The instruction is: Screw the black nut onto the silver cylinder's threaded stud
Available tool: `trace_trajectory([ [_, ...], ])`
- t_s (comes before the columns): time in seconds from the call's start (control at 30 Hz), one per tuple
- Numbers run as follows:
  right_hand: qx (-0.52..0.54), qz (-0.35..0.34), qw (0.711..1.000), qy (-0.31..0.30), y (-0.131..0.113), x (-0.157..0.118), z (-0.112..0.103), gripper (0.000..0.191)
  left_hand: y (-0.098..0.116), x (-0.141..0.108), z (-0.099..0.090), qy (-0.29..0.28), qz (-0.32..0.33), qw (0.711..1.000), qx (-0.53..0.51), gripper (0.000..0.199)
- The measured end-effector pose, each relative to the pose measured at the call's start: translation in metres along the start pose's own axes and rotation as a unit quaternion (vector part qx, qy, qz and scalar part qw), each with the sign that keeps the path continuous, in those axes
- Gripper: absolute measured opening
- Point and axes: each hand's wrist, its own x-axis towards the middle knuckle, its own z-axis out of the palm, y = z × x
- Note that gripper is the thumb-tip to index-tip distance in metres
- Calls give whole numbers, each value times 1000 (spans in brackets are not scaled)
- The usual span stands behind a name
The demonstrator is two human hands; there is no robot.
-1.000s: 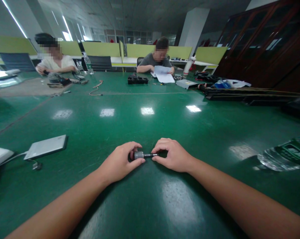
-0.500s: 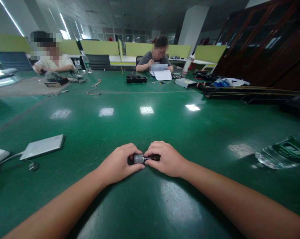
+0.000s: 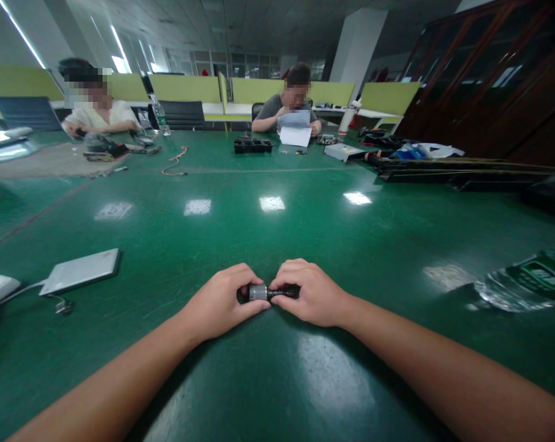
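Note:
A small cylindrical part, silver-grey with dark ends, lies level between my hands, low over the green table. My left hand pinches its grey body between thumb and fingers. A thin, dark, ridged shaft extends from it to the right, and my right hand holds that between thumb and fingertips. The fingertips of both hands nearly meet. Whether the shaft and the grey body are one piece cannot be made out.
A white flat device with a cable lies left, a water bottle on its side at right. Across the table sit two people, one holding papers. A black tray and long dark bars lie farther back.
My hands keep their grip, with slightly more of the shaft showing between them. Across the table, the person's papers have been drawn up closer to the body.

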Motion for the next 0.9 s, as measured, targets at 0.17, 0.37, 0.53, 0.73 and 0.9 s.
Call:
trace_trajectory([
  [0.17, 6, -2, 1000, 1, 1, -1, -1, 9, 0, 0, 0, 0, -1, 1000, -6, 21],
  [0.37, 0, 13, 1000, -2, 2, -2, -2, 8, 0, 0, 1, -1, -3, 1000, 2, 19],
  [0.53, -4, 16, 1000, 2, 1, -2, -1, 8, -1, 0, 1, 4, 1, 1000, 7, 21],
  [0.73, -4, 26, 1000, 4, 1, -1, -2, 8, -1, 1, 0, 10, -6, 1000, 13, 20],
  [0.9, -9, 32, 999, 1, 2, -2, -2, 9, -2, 1, 0, 7, -14, 1000, 11, 21],
])
